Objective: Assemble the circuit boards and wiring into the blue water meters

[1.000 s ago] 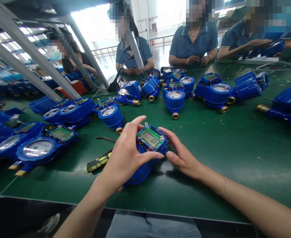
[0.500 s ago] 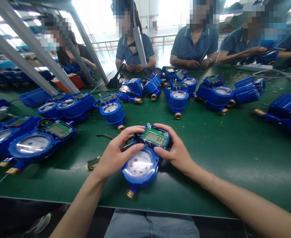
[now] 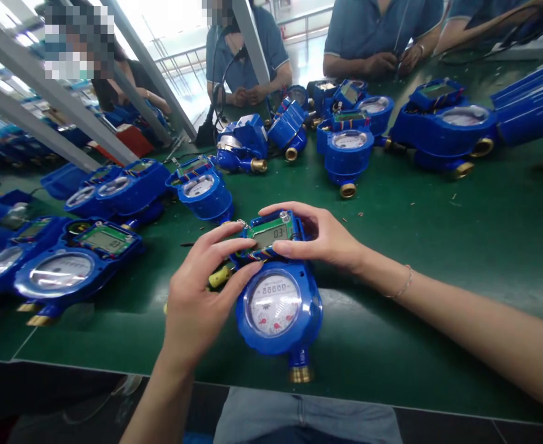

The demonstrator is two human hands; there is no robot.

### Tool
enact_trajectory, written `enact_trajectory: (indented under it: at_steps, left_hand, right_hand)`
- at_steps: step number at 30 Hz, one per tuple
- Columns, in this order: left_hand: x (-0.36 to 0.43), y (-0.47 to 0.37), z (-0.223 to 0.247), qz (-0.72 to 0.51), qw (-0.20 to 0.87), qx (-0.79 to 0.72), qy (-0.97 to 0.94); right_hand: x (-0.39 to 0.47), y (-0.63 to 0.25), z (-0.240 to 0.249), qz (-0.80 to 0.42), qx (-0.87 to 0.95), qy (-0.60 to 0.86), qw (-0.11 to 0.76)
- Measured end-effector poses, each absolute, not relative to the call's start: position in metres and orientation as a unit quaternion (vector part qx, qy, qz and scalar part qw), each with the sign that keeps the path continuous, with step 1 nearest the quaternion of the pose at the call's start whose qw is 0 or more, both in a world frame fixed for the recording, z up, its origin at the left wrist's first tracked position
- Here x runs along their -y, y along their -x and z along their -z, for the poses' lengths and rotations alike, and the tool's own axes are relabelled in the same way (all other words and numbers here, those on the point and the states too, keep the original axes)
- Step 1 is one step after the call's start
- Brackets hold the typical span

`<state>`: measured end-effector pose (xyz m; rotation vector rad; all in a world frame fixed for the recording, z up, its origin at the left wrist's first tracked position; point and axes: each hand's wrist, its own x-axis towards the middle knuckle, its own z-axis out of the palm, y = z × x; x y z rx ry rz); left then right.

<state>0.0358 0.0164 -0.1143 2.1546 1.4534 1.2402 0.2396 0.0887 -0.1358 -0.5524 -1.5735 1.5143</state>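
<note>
A blue water meter (image 3: 277, 308) rests on the green table in front of me, its round dial facing up and a brass end pointing toward me. At its far end sits a green circuit board (image 3: 271, 235) with a small display. My left hand (image 3: 206, 290) grips the left side of the board housing, fingertips on the board's edge. My right hand (image 3: 322, 237) holds the housing's right side, thumb on the board's front edge and fingers behind. A yellow and black tool (image 3: 219, 277) lies partly hidden behind my left hand.
Several blue meters stand at the left, such as one with a display (image 3: 61, 271), and others (image 3: 347, 154) stand across the back. Grey metal posts (image 3: 44, 80) slant at the left. People in blue shirts (image 3: 248, 55) sit opposite.
The meter has turned, its brass end swinging to the right. My left fingers have moved onto the board's edge, and my right thumb has shifted left along its front. The view has also shifted.
</note>
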Motion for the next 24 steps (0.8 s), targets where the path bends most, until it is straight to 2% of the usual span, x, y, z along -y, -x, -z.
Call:
enact_trajectory:
  at_steps: [3,11,24]
  left_hand:
    - [-0.016,-0.035,0.112,-0.408,0.050,-0.491,-0.768]
    - [-0.010,-0.038,0.121,-0.463,-0.043,-0.474,-0.748]
    - [-0.006,-0.038,0.120,-0.408,-0.073,-0.487,-0.769]
  right_hand:
    - [-0.090,-0.237,0.133,-0.594,0.640,0.233,0.428]
    - [-0.085,-0.235,0.131,-0.577,0.639,0.271,0.431]
    - [-0.081,-0.233,0.132,-0.560,0.650,0.281,0.431]
